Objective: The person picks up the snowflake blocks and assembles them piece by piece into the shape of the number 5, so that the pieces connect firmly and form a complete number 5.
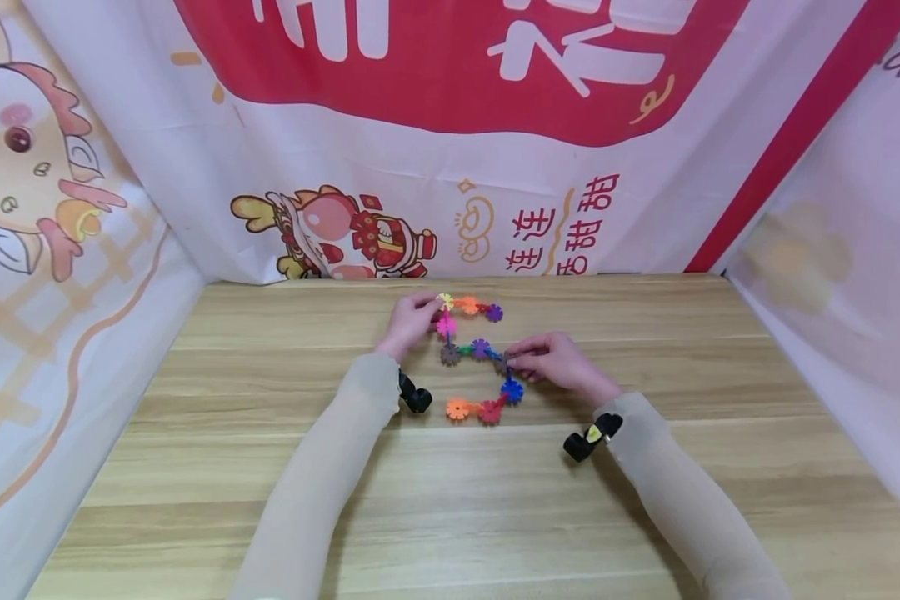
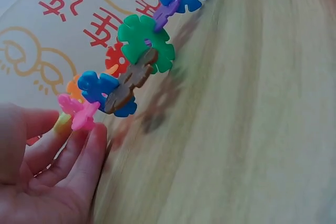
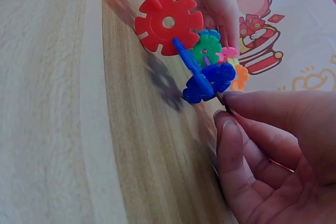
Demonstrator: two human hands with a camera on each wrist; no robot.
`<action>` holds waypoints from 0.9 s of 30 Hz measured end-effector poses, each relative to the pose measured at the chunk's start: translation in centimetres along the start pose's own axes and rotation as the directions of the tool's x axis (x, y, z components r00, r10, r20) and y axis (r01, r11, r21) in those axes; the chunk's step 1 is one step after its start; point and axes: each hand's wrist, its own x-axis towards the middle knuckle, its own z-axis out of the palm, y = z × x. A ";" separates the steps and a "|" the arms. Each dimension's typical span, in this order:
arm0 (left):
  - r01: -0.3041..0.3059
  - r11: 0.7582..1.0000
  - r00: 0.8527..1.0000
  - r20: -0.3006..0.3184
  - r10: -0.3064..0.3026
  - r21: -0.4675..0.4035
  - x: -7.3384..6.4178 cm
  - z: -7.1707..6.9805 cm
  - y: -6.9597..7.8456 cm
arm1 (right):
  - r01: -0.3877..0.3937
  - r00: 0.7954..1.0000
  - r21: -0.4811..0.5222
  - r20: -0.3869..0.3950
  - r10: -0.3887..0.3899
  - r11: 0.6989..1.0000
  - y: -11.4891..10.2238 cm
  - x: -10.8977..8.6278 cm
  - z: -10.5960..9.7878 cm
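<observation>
A chain of notched plastic snowflake discs lies over the wooden table in an S-like shape. My left hand pinches the yellow disc at the upper left bend, beside a pink disc. From there the upper arm runs right through an orange disc to a purple one. At the right bend my right hand holds a brown disc between thumb and fingertips, next to a blue disc. The lower arm goes left through a red disc to an orange end disc.
Behind the table hangs a white and red printed cloth. More printed cloth closes off both sides. Black wrist cameras sit on both sleeves. In the left wrist view, the chain casts shadows on the tabletop.
</observation>
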 end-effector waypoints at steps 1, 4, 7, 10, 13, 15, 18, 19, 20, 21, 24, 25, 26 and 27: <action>-0.003 1.000 1.000 -0.007 0.004 0.005 0.0 0.0 0.0 | -0.001 1.000 -0.005 0.002 0.001 1.000 0.0 -0.1 0.0; -0.045 0.995 0.999 -0.026 0.048 0.091 -0.2 0.1 -0.2 | 0.006 1.000 -0.019 0.012 -0.005 1.000 -0.2 -0.2 0.0; -0.076 0.983 0.995 -0.045 0.084 0.166 -0.2 0.2 -0.4 | 0.013 1.000 -0.019 0.018 -0.012 1.000 -0.4 -0.4 0.1; -0.079 0.979 0.994 -0.059 0.091 0.188 -0.3 0.2 -0.4 | 0.022 0.999 -0.021 0.028 -0.021 1.000 -0.4 -0.4 0.3; -0.081 0.976 0.992 -0.075 0.097 0.201 -0.3 0.1 -0.4 | 0.029 0.999 -0.024 0.036 -0.028 0.999 -0.5 -0.5 0.4; -0.081 0.973 0.991 -0.083 0.100 0.215 -0.4 0.1 -0.4 | 0.034 0.999 -0.030 0.038 -0.033 0.999 -0.5 -0.5 0.5; -0.077 0.971 0.991 -0.089 0.100 0.226 -0.6 0.0 -0.5 | 0.024 0.999 -0.029 0.037 -0.023 0.999 -0.5 -0.6 0.6; -0.073 0.971 0.991 -0.090 0.096 0.226 -0.6 0.0 -0.5 | 0.022 0.999 -0.031 0.038 -0.021 0.999 -0.5 -0.7 0.6; -0.068 0.972 0.992 -0.092 0.091 0.224 -0.6 -0.1 -0.5 | 0.021 0.999 -0.030 0.040 -0.020 0.999 -0.5 -0.7 0.6; -0.064 0.973 0.992 -0.095 0.087 0.223 -0.6 -0.1 -0.5 | 0.017 0.999 -0.029 0.039 -0.016 0.999 -0.5 -0.7 0.6; -0.053 0.975 0.992 -0.103 0.077 0.215 -0.7 -0.1 -0.6 | 0.025 0.999 -0.038 0.039 -0.023 0.999 -0.6 -0.8 0.7; -0.051 0.976 0.991 -0.107 0.075 0.214 -0.6 -0.1 -0.5 | 0.026 0.999 -0.040 0.037 -0.025 0.999 -0.6 -0.8 0.7; -0.049 0.976 0.991 -0.111 0.074 0.210 -0.7 -0.1 -0.5 | 0.027 0.999 -0.040 0.035 -0.026 0.999 -0.6 -0.7 0.7; -0.048 0.977 0.991 -0.113 0.072 0.208 -0.7 -0.1 -0.5 | 0.027 0.999 -0.038 0.033 -0.026 0.999 -0.6 -0.7 0.7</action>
